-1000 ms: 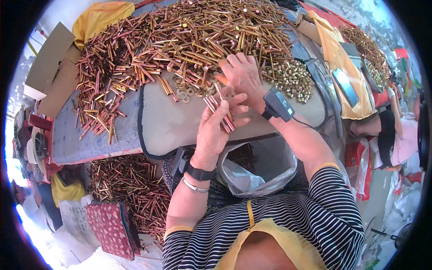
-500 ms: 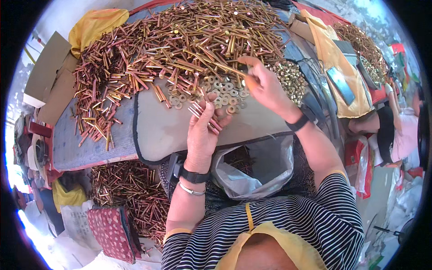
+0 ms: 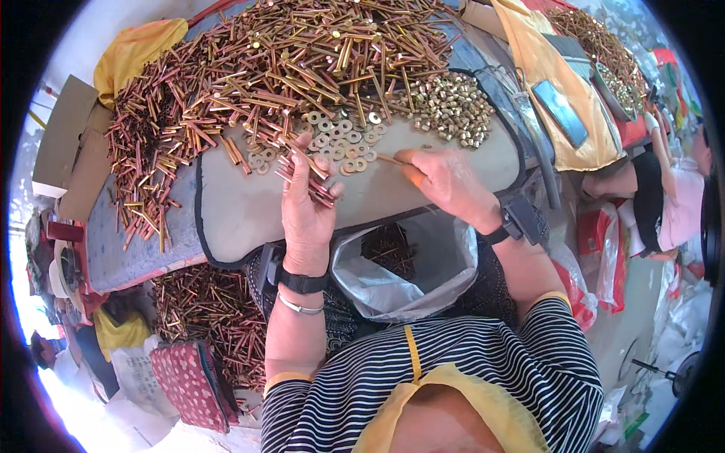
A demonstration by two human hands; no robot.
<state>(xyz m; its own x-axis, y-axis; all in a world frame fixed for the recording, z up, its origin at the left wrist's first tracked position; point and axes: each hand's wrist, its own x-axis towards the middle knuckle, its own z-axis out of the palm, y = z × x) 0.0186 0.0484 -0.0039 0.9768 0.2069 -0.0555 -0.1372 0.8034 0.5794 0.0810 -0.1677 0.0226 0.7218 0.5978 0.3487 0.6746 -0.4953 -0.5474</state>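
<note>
My left hand (image 3: pixel 308 215) is closed around several pink-gold metal tubes (image 3: pixel 322 194), which stick out between thumb and fingers above the grey mat (image 3: pixel 257 204). To its right, my right hand (image 3: pixel 453 185) pinches a thin brass-coloured rod (image 3: pixel 389 158), its tip beside the loose flat washers (image 3: pixel 343 140); the other end is hidden in the fingers. Orange covering shows on a right fingertip. Beyond both hands lies a large heap of long metal bolts (image 3: pixel 302 72), some with flat round heads. A pile of brassy cone-shaped nuts (image 3: pixel 453 109) sits beyond my right hand.
An opened plastic bag (image 3: pixel 385 306) with metal pieces inside rests on my lap. More rods (image 3: pixel 211 325) fill the space at lower left. On the right, a phone (image 3: pixel 559 114) lies on yellow cloth (image 3: pixel 529 45). A cardboard box (image 3: pixel 64 140) stands at left; another person's arm shows far right.
My right hand has drawn back from the bolt heap toward me, with the thin rod still pinched. The left hand still holds the tubes, fingers slightly shifted. The whole view has shifted a little.
</note>
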